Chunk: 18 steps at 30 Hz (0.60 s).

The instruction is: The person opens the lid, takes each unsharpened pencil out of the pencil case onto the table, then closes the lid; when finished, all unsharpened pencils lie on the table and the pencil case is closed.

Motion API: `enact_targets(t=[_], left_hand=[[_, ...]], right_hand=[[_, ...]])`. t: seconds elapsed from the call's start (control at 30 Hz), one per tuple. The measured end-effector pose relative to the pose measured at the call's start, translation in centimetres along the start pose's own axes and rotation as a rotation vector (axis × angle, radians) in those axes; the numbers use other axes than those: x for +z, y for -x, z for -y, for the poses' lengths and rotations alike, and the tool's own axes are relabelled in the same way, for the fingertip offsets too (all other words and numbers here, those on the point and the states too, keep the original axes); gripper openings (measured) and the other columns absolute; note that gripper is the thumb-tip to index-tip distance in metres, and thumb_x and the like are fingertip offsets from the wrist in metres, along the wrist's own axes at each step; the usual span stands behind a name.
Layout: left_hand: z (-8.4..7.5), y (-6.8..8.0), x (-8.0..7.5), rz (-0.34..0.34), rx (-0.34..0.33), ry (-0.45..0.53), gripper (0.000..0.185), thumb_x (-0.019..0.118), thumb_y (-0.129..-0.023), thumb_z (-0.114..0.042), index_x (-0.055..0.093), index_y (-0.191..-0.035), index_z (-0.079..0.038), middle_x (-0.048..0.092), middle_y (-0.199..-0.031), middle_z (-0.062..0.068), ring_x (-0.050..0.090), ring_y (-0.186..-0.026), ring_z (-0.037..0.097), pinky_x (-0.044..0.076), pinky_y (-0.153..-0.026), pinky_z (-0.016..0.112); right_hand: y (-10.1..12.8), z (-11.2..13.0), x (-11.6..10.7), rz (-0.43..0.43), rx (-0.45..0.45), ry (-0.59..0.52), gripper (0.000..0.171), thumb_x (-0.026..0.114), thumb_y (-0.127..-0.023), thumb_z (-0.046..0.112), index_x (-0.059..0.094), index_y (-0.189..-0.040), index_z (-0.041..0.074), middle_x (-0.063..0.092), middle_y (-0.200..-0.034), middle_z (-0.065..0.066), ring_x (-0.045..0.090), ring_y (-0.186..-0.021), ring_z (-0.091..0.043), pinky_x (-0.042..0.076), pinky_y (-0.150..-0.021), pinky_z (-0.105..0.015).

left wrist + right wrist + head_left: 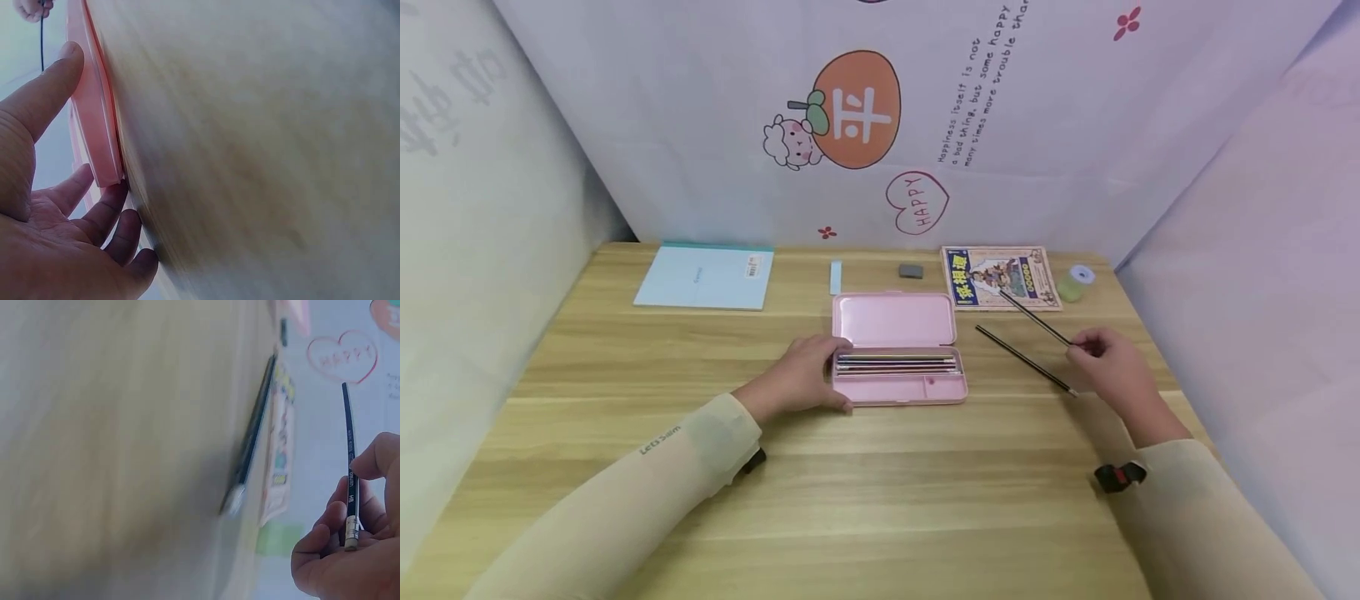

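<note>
An open pink pencil case (946,389) lies in the middle of the table, several pencils (895,364) side by side in its back compartment. My left hand (801,375) holds the case's left end, thumb along the front side and fingers round the back corner; the left wrist view shows the thumb against the pink wall (99,119). To the right, my right hand (1108,362) pinches a dark pencil (1036,318) near its eraser end, raised above the table and pointing away to the left. "HB" shows on its barrel (351,456). A second dark pencil (1026,360) lies on the table beside that hand.
Along the back lie a light blue notebook (703,277), a pale blue strip (836,277), a grey eraser (911,271) and an illustrated booklet (1000,296). A small green and lilac object (1075,283) stands at the back right. White printed sheets (1037,125) enclose the table.
</note>
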<state>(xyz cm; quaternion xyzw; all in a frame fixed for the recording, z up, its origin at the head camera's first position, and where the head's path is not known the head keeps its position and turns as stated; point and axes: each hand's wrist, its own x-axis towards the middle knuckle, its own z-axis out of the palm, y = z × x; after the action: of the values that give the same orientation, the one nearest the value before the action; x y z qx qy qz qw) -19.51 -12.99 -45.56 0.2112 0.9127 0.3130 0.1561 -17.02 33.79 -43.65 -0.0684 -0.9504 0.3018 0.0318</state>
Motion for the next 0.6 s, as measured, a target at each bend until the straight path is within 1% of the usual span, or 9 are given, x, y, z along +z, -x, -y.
enact_targets(t=[0.1,0.2,0.3,0.43,0.6], left_hand=[[0.0,0.0,0.0,0.001,0.003,-0.005,0.097,0.099,-0.068,-0.036,0.051,-0.149,-0.01,0.05,-0.152,0.011,0.038,-0.141,0.035,0.028,-0.12,0.049],[0.0,0.1,0.2,0.0,-0.005,-0.007,0.097,0.099,-0.068,-0.036,0.052,-0.149,-0.01,0.051,-0.152,0.01,0.038,-0.142,0.034,0.027,-0.121,0.048],[0.0,0.2,0.3,-0.001,-0.002,-0.004,0.097,0.099,-0.068,-0.035,0.052,-0.148,-0.01,0.051,-0.151,0.011,0.039,-0.142,0.036,0.025,-0.122,0.049],[-0.2,0.3,0.3,0.002,0.0,0.005,0.096,0.099,-0.069,-0.033,0.051,-0.149,-0.01,0.05,-0.152,0.011,0.038,-0.142,0.037,0.027,-0.121,0.051],[-0.2,0.2,0.1,0.0,-0.011,-0.009,0.098,0.099,-0.069,-0.035,0.05,-0.15,-0.012,0.049,-0.154,0.011,0.037,-0.142,0.037,0.03,-0.119,0.052]], right_hand=[[0.0,-1.1,0.0,0.007,0.007,0.025,0.029,0.063,-0.099,0.024,0.067,-0.115,0.001,0.068,-0.11,-0.018,0.058,-0.097,-0.026,0.048,-0.073,-0.028],[-0.1,-1.7,0.3,0.013,0.004,0.042,0.026,0.065,-0.096,0.024,0.068,-0.111,0.002,0.069,-0.106,-0.016,0.058,-0.093,-0.025,0.049,-0.073,-0.03],[-0.1,-1.9,0.7,0.034,0.005,0.051,0.025,0.067,-0.095,0.023,0.068,-0.11,0.003,0.069,-0.104,-0.015,0.059,-0.091,-0.026,0.05,-0.072,-0.032],[-0.2,-1.9,1.2,0.059,-0.006,0.067,0.025,0.069,-0.095,0.024,0.067,-0.109,0.004,0.068,-0.102,-0.015,0.059,-0.091,-0.027,0.05,-0.073,-0.033],[-0.5,-1.8,1.8,0.053,-0.062,0.073,0.022,0.069,-0.094,0.021,0.069,-0.105,0.002,0.07,-0.099,-0.014,0.061,-0.088,-0.026,0.05,-0.073,-0.033]])
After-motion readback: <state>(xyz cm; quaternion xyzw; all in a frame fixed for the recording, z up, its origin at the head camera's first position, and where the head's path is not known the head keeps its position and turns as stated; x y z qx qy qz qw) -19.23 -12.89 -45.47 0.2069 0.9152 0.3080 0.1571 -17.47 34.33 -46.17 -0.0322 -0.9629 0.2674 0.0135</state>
